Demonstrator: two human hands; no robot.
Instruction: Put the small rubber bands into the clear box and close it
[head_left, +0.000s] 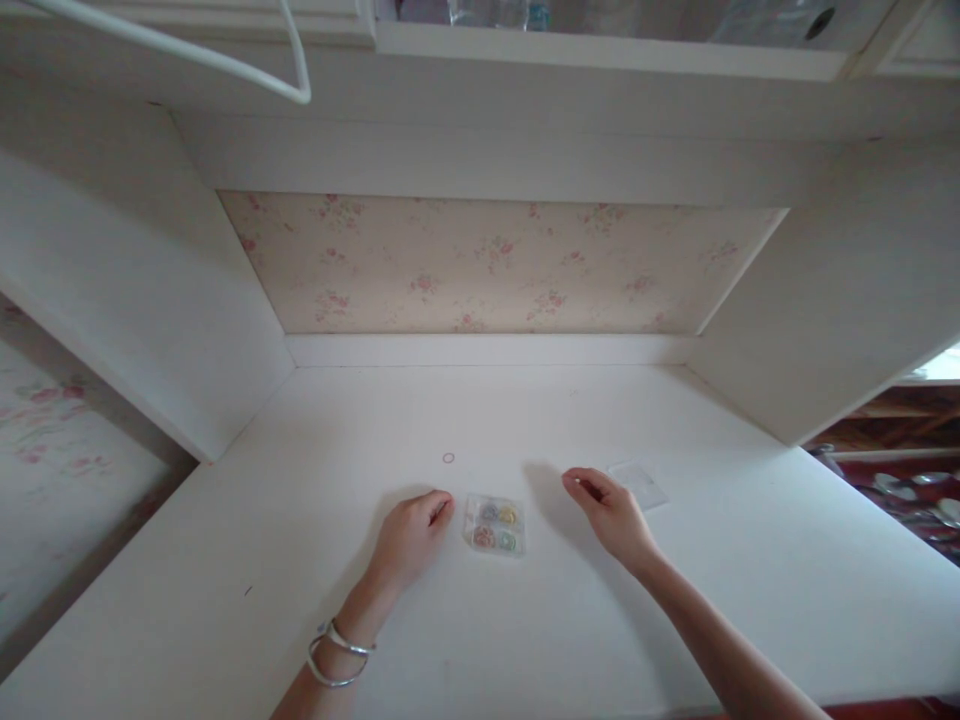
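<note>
My left hand (412, 535) rests on the white desk with its fingers curled closed, left of a small clear plastic box (471, 535). Whatever it may hold is hidden. The box has several compartments with what look like small coloured bands: bluish, yellow, reddish and green. My right hand (606, 510) is to the right of the box, thumb and fingertips pinched together; anything between them is too small to make out. Close behind that hand, a flat clear plastic lid (641, 487) lies on the desk. A single thin brownish ring (448, 458) lies beyond my left hand.
White side panels (150, 260) (810, 270) flank the desk (510, 640), with a floral back wall (487, 265) behind. Overhead is a shelf (600, 50) with clear items, and a white bar (187, 55) juts in. A short dark mark (248, 591) shows on the left.
</note>
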